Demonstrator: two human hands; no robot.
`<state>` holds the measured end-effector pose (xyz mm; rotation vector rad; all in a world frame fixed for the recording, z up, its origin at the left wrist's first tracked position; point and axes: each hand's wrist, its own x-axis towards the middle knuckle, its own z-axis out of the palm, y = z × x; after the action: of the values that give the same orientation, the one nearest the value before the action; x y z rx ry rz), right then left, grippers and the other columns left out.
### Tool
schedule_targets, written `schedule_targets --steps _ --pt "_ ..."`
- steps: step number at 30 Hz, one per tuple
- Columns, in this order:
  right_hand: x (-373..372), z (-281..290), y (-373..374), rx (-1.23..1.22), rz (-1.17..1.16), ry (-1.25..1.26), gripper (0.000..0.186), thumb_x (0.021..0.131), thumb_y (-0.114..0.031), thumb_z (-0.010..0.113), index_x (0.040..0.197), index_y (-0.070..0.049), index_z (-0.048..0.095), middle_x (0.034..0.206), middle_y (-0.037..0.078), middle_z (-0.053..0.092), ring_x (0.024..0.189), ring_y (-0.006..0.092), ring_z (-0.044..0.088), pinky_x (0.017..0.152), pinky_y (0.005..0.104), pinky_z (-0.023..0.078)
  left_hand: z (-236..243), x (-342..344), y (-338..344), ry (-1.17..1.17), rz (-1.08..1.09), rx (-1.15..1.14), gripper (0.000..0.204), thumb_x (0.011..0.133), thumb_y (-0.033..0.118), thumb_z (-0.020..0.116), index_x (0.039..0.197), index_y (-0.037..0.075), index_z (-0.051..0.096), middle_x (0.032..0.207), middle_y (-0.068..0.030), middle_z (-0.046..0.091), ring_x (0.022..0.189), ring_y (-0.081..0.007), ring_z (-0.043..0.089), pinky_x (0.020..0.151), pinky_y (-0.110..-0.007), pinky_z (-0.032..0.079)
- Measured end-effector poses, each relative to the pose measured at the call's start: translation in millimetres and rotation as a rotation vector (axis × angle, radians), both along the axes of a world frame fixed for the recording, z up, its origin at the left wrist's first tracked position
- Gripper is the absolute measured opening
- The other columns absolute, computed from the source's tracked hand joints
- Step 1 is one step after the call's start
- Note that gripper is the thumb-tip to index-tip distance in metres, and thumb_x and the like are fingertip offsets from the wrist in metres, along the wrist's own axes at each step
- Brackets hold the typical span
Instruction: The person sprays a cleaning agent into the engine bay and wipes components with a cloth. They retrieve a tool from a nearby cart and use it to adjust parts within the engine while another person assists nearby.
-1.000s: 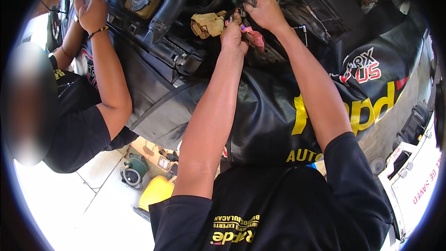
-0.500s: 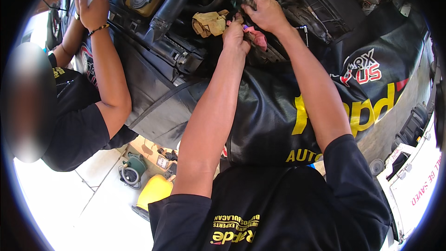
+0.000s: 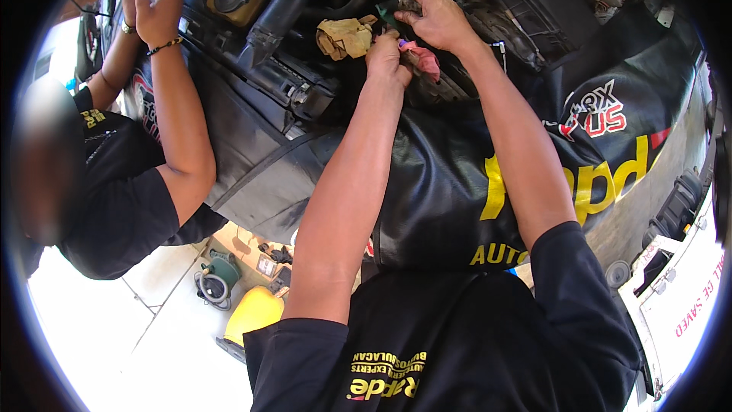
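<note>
In the upper centre of the frame, the left hand (image 3: 387, 61) is closed, with a crumpled pink cloth (image 3: 423, 61) bunched at its right side; whether the fingers also grip something harder is hidden. Just above and to the right, the right hand (image 3: 441, 21) pinches a small, rough grey-brown piece (image 3: 410, 5) between thumb and fingers.

The cloth looks light, limp and hard to damage, best gathered by its bunched middle, since the loose end would probably sag. The grey-brown piece seems light too; its stiffness is unclear, and a fingertip pinch around its sides suits its size. Left of the hands sits a crumpled tan paper-like wad (image 3: 345, 37), probably soft and easily crushed.
</note>
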<state>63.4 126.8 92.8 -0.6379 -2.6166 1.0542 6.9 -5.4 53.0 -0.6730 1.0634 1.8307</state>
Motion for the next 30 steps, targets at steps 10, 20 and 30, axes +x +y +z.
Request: schedule_targets --steps 10,20,30 --pt "-3.4 7.7 19.0 -0.507 -0.062 0.044 0.052 0.087 -0.025 0.082 0.128 0.002 0.069 0.111 0.02 0.077 0.099 0.0269 0.075 0.09 0.0376 0.057 -8.6 -6.0 -4.0 0.026 0.015 0.037 0.012 0.107 0.02 0.064 0.111 0.01 0.059 0.089 -0.0026 0.056 0.068 -0.0182 0.059 0.055 -0.035 0.055" --pt "-3.7 2.8 -4.0 -0.054 -0.226 -0.06 0.046 0.081 -0.031 0.081 0.117 -0.002 0.076 0.111 0.023 0.077 0.106 0.0404 0.074 0.094 0.045 0.058 20.9 4.9 5.7 0.076 0.026 -0.074 0.014 0.107 0.02 0.067 0.113 0.009 0.06 0.089 -0.0023 0.057 0.068 -0.0152 0.056 0.052 -0.031 0.052" --pt "2.8 7.8 28.1 -0.507 0.054 0.11 0.056 0.1 -0.047 0.07 0.129 0.001 0.067 0.111 0.011 0.075 0.099 0.0182 0.068 0.092 0.0357 0.053 -2.6 -3.8 0.0 0.077 -0.02 0.028 0.015 0.108 0.021 0.058 0.115 0.009 0.06 0.095 -0.0052 0.061 0.073 -0.0182 0.06 0.058 -0.035 0.055"
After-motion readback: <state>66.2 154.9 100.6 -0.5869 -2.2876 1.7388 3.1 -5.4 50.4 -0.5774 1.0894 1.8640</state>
